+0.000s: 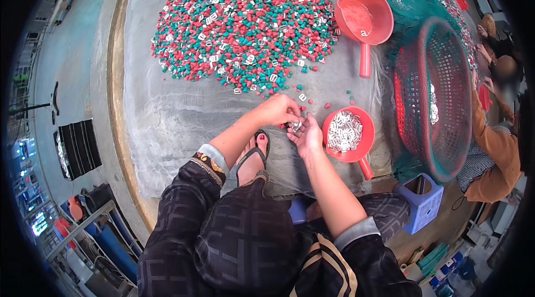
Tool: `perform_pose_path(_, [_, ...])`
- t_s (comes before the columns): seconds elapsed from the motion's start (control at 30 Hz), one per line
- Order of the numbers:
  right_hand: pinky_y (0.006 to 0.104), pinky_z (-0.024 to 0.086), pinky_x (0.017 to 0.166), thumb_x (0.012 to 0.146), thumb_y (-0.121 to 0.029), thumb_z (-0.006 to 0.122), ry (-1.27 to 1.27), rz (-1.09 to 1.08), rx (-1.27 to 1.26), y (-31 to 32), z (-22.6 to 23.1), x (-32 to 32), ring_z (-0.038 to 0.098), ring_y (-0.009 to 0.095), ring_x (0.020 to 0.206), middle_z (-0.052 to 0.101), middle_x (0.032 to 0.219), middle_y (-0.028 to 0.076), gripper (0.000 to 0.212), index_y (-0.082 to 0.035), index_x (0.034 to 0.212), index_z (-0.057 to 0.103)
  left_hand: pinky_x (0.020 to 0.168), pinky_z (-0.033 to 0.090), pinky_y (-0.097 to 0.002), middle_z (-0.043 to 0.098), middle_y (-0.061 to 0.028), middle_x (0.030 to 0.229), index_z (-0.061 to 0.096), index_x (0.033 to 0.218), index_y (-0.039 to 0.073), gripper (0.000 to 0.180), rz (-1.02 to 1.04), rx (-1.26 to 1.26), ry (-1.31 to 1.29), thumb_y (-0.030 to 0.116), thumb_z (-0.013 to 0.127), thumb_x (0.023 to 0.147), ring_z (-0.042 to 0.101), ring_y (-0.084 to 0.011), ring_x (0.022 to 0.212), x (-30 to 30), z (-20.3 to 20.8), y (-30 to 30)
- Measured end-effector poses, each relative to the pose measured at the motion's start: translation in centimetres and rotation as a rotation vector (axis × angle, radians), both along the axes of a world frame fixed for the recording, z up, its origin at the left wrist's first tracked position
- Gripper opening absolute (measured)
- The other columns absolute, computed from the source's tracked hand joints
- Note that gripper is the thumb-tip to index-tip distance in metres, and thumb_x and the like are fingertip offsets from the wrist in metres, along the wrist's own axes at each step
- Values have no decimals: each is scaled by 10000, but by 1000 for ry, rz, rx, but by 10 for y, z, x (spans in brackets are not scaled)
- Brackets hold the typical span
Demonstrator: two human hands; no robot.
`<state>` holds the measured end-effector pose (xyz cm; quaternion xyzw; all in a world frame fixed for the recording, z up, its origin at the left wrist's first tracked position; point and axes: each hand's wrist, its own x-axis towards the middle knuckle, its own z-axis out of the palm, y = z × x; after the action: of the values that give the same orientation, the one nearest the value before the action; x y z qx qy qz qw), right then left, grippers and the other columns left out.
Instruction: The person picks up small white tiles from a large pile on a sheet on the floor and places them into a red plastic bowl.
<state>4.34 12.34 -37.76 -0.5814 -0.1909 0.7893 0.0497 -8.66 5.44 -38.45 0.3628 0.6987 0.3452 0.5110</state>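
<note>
My right hand (309, 138) is turned palm up and cupped around several small silvery metal buckles (296, 126). Just above its fingers, my left hand (280, 110) has its fingertips pinched together; what they hold, if anything, is hidden. Right beside my right hand lies a red plastic ladle (366, 170) filled with metal buckles (344, 131). Beyond my hands spreads a large pile of small red and green cone-shaped pieces (245, 27), with metal buckles mixed through it. A few loose cones and a buckle (302, 97) lie between the pile and my hands.
A second red ladle (379, 24) sits beside the pile, one buckle in it. To the right, a large red basket (465, 102) stands in green netting. A purple stool (426, 208) is near my right knee. Other people (496, 146) work at far right. Translucent sheeting (167, 130) covers the floor.
</note>
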Motion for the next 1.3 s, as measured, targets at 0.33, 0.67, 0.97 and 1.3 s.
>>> perform_pose_path(0.33, [254,364,424,847,-286,530,49,232,1,0,4,28,469,128,468,509,571,23,259,-93,674,524,657,494,-398,617,-110,790,615,788,60,107,-68,104,812,134,625,712,613,-292,762,1,-21,47])
perform_pose_path(0.67, [220,356,408,857,-222,531,119,342,28,-1,38,65,450,103,460,489,580,22,241,-69,672,513,554,483,-272,639,-74,679,637,815,16,195,74,145,327,131,721,682,612,-135,608,-39,54,105])
perform_pose_path(0.97, [229,290,422,885,-333,472,231,162,-82,31,77,81,425,100,486,525,623,33,337,-63,692,532,575,497,-249,653,-65,724,605,1021,-11,352,153,182,134,158,701,728,621,-112,644,-28,82,122])
perform_pose_path(1.3, [336,501,705,937,-391,229,489,-145,1,95,86,92,604,262,827,598,968,203,579,88,1164,461,503,488,-261,653,-89,733,620,974,-8,271,209,-75,-72,112,680,738,605,-102,585,13,8,22])
